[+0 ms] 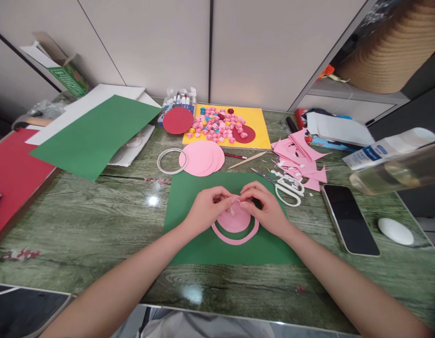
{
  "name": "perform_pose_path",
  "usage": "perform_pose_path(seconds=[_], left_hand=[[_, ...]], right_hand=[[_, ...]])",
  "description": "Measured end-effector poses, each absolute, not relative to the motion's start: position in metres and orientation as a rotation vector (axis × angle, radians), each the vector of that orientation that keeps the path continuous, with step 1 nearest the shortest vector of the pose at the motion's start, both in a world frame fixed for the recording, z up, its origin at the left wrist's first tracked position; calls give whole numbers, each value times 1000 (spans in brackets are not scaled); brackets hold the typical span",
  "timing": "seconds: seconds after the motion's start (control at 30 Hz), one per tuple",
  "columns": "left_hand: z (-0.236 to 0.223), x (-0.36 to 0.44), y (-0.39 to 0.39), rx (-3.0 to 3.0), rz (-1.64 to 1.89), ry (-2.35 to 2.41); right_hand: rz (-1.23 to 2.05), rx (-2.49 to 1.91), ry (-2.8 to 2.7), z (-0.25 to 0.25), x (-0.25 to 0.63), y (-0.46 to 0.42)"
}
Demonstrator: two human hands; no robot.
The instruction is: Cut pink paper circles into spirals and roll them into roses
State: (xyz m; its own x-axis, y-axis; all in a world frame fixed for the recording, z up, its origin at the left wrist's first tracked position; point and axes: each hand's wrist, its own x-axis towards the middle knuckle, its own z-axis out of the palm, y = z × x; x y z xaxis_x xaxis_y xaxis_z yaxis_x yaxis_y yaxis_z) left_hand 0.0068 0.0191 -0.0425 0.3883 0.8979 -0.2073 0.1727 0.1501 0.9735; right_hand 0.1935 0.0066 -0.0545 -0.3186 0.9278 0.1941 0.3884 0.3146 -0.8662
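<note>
A pink paper spiral (pixel 236 241) lies over a green paper sheet (pixel 189 246) in front of me, its outer strip curving around a round middle part. At the far side of the spiral, my left hand (pixel 207 208) pinches the paper between thumb and fingers. My right hand (pixel 266 209) grips the same paper just beside it, fingertips almost touching the left ones. A small whitish bit shows under the left fingertips; what exactly is between the fingers is partly hidden. White-handled scissors (pixel 289 191) rest beyond my right hand.
Pink paper discs (pixel 196 158), a tape roll (pixel 163 162) and a wooden stick (pixel 247 160) lie behind the green sheet. Rolled paper flowers (pixel 217 124) cover a yellow sheet (pixel 261 129). Pink scraps (pixel 295 152), a phone (pixel 349 218) and a white mouse (pixel 395 231) are right.
</note>
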Motion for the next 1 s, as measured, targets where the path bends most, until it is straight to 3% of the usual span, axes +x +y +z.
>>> perform_pose_path(seconds=[1.0], left_hand=[[-42, 7, 18, 1296, 724, 1090]], right_hand=[[929, -1152, -1838, -54, 195, 6]])
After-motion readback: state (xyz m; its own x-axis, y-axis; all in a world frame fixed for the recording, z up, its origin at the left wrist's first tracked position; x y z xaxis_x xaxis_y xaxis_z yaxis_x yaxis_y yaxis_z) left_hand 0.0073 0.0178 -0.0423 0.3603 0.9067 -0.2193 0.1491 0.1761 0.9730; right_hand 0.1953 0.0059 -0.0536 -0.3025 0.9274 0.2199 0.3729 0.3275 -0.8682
